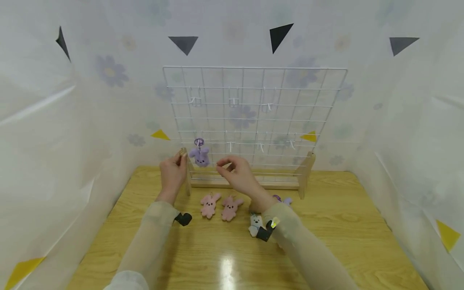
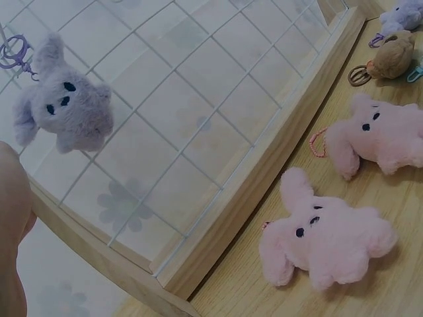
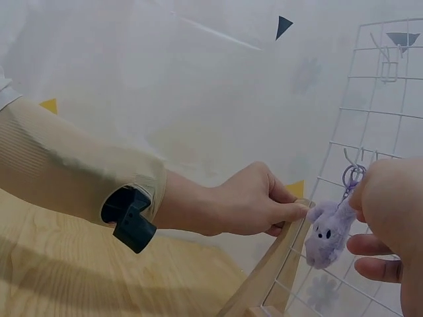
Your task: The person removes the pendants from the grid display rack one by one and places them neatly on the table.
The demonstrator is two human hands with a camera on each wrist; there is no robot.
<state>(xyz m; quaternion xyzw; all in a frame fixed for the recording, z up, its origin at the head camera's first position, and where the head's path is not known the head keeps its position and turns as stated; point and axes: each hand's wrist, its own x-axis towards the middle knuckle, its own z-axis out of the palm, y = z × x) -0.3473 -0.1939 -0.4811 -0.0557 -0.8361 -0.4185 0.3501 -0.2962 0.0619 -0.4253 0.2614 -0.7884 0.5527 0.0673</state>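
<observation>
A purple plush keychain (image 1: 200,156) hangs by its ring from a lower-left hook of the white wire grid rack (image 1: 253,119). My left hand (image 1: 172,172) pinches the top of the rack's left wooden upright (image 3: 291,238). To the right of the hanging keychain is my right hand (image 1: 240,175), its fingers loosely bent with nothing visible between them. Two pink plush keychains (image 1: 209,205) (image 1: 230,208) lie on the table below the rack. In the left wrist view, only an edge of the left hand (image 2: 12,231) shows.
A white plush keychain (image 1: 255,220) and another purple plush keychain (image 1: 287,201) lie near the right forearm. The left wrist view also shows a brown plush keychain (image 2: 394,56). Several bare hooks (image 1: 268,106) stick out from the grid, which leans in its wooden base (image 1: 246,185).
</observation>
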